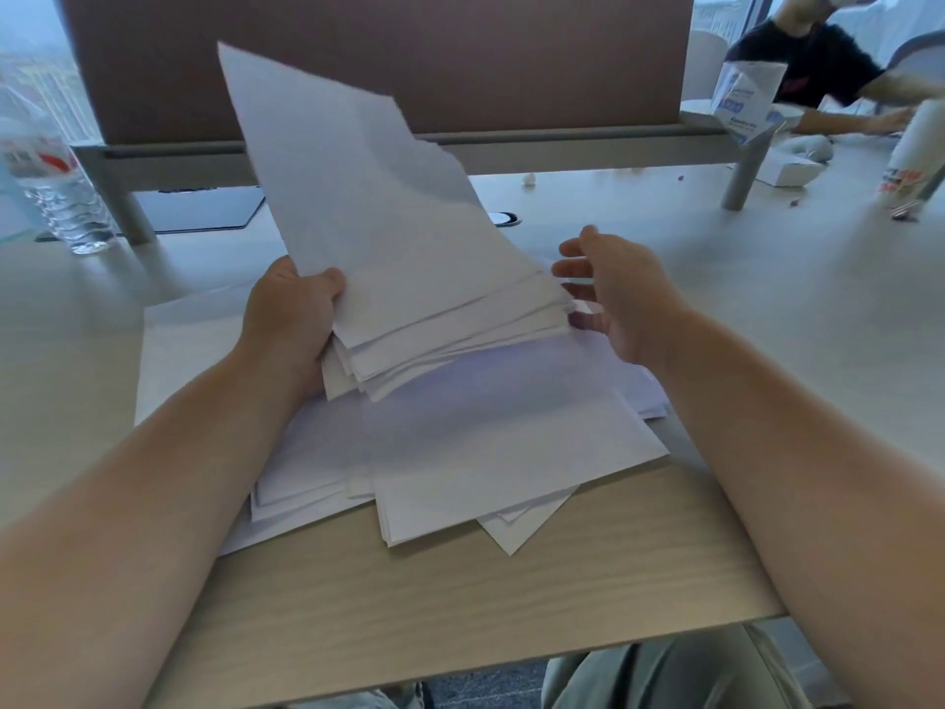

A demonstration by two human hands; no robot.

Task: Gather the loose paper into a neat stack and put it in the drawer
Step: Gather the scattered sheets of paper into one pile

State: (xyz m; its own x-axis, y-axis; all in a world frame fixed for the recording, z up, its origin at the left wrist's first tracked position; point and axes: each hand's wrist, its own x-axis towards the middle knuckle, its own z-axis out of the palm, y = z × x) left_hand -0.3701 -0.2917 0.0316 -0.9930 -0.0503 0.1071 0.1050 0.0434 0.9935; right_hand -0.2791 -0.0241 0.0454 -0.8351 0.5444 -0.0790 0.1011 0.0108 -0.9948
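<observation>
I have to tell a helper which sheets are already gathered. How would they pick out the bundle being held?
Start at the brown divider panel at the back of the desk. In front of it, the left hand grips a bundle of white sheets by its lower corner, the right hand open beside it. Unlike the loose sheets lying flat underneath, this bundle is lifted and tilted upward.

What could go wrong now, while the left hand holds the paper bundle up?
1. The left hand grips the bundle only at one lower corner, and its sheets are fanned, so some may slide out.
2. The right hand is open beside the bundle and not gripping, so it gives little support.
3. The loose sheets overhang the table edge and may fall off.
</observation>
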